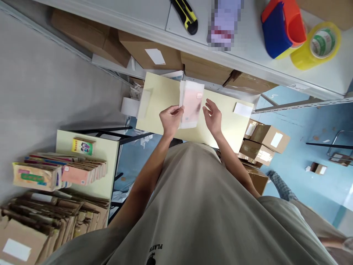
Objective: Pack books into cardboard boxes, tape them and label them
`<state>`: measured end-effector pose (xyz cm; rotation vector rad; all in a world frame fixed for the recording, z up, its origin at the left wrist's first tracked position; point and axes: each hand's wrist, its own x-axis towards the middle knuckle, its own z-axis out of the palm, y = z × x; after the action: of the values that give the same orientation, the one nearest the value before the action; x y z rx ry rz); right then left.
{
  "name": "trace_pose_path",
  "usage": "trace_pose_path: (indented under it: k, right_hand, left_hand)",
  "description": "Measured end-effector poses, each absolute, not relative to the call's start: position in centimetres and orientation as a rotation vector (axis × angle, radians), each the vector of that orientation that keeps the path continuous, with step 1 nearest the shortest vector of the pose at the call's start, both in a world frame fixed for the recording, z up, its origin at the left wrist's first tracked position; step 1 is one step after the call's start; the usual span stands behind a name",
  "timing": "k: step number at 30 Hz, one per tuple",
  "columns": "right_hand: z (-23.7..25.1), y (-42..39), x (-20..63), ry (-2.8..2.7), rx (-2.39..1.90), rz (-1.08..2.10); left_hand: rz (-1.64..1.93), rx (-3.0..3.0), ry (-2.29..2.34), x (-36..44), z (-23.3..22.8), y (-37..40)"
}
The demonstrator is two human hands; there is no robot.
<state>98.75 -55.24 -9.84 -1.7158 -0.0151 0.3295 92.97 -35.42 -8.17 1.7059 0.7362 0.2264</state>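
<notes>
A translucent white pouch (191,104) with a pinkish item inside lies on a pale yellow table (162,96). My left hand (171,119) pinches the pouch's left edge between thumb and fingers. My right hand (213,116) hovers just right of the pouch, fingers spread, holding nothing. A white label (242,109) lies on the table to the right, and a folded white sheet (143,103) lies at the table's left edge.
A grey shelf (248,55) above carries a yellow-black utility knife (186,15), a red-blue tape dispenser (282,27) and a yellow tape roll (317,46). Cardboard boxes (150,55) sit beneath it and at right (264,141). A side table (107,154) at left holds stacked booklets (63,171).
</notes>
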Motion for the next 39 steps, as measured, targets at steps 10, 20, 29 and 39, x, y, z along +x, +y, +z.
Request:
trace_pose_path:
  k: [10, 20, 29, 39]
  right_hand:
    - [-8.2, -49.5, 98.0, 0.052, -1.641, 0.381]
    - [-6.6, -54.8, 100.1, 0.032, -1.467, 0.565]
    - [-7.2, -56.3, 100.2, 0.03, -1.396, 0.642]
    - [-4.6, -60.7, 101.0, -0.362, -1.556, 0.495]
  left_hand:
    - [0.06, 2.035, 0.341, 92.7, -7.4, -36.5]
    - [-0.13, 1.569, 0.389, 94.6, -7.9, -29.2]
    - [-0.222, 1.559, 0.321, 93.9, -5.8, -29.4]
    - [0.012, 1.816, -0.054, 94.6, -3.8, -30.1]
